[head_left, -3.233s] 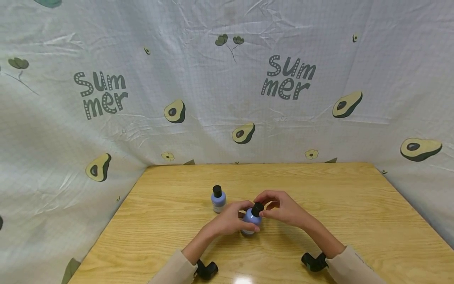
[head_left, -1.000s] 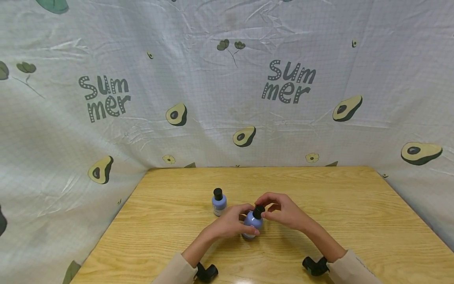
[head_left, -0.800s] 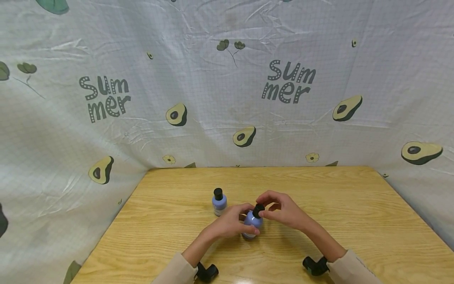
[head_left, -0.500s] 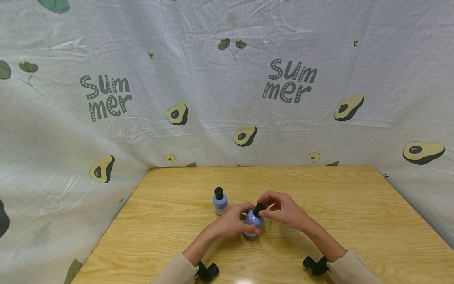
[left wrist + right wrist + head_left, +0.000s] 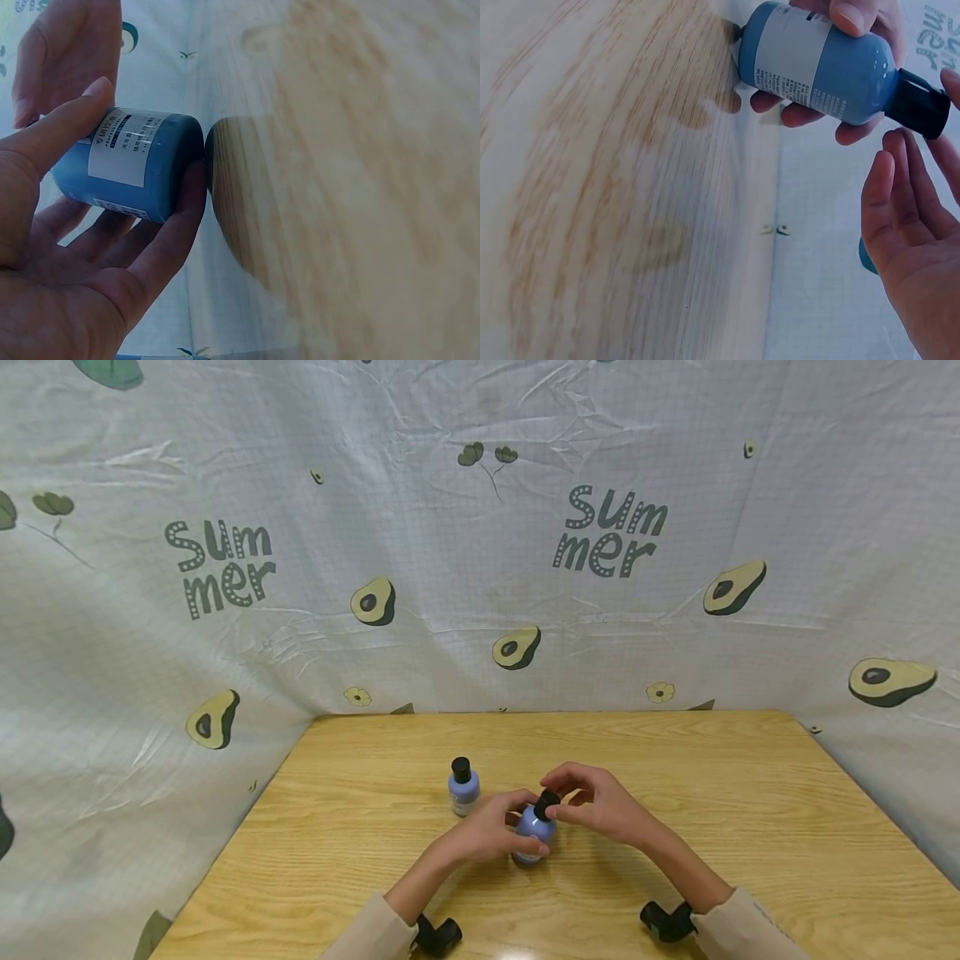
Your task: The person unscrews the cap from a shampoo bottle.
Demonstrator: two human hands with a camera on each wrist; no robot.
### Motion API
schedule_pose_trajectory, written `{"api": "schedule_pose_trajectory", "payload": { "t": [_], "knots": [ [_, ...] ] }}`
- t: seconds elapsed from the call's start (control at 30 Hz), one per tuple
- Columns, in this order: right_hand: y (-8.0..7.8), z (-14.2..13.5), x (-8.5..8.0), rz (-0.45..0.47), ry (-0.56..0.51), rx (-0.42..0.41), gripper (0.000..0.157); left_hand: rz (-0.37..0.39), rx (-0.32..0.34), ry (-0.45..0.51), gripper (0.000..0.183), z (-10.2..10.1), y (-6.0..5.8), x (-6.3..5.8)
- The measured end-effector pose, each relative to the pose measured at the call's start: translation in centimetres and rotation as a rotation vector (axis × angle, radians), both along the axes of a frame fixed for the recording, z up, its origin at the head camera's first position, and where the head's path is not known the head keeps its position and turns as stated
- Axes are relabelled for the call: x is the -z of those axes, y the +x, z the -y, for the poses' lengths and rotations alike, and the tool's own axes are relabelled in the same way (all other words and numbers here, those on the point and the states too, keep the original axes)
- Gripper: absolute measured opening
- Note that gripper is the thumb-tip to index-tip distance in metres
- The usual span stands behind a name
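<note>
A periwinkle-blue bottle (image 5: 536, 828) with a white printed label leans slightly toward the right hand near the middle of the table. My left hand (image 5: 491, 828) grips its body, thumb on the near side and fingers behind. At the top, my right hand (image 5: 597, 803) pinches the black cap (image 5: 547, 805) between thumb and fingers. The right wrist view shows the cap (image 5: 917, 105) on the neck, with the right hand (image 5: 922, 240) around its end. In the left wrist view the bottle's base (image 5: 180, 161) is close to the tabletop; whether it touches, I cannot tell.
A second bottle (image 5: 463, 791), also blue with a black cap, stands upright behind and left of the hands. The wooden table (image 5: 712, 793) runs back to a hanging printed cloth (image 5: 435, 527). Each wrist carries a black camera mount (image 5: 437, 935).
Both hands keep their hold on the bottle and cap in nearly the same place. The right fingers shift slightly about the cap, and the head view tilts a little upward.
</note>
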State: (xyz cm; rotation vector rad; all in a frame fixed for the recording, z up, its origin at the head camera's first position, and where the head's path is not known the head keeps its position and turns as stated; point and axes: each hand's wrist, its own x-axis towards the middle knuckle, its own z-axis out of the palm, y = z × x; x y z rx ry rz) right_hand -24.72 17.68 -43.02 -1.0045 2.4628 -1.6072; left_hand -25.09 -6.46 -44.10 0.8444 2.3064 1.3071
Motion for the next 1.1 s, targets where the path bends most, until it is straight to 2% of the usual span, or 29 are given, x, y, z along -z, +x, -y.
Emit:
{"api": "schedule_pose_trajectory", "payload": {
  "t": [0.3, 0.6, 0.9, 1.1],
  "knots": [
    [0.03, 0.02, 0.12, 0.009, -0.015, 0.006, 0.020, 0.003, 0.007, 0.001, 0.048, -0.01, 0.11, 0.01],
    [0.05, -0.06, 0.30, 0.007, -0.023, -0.040, 0.026, -0.012, 0.027, -0.014, 0.049, 0.00, 0.13, 0.06],
    [0.06, -0.03, -0.01, -0.014, -0.028, -0.066, 0.027, -0.069, 0.032, -0.045, 0.050, -0.01, 0.07, 0.17],
    [0.01, -0.03, 0.06, 0.003, -0.012, -0.030, 0.026, -0.060, 0.021, -0.045, 0.048, -0.03, 0.09, 0.22]
  ]
}}
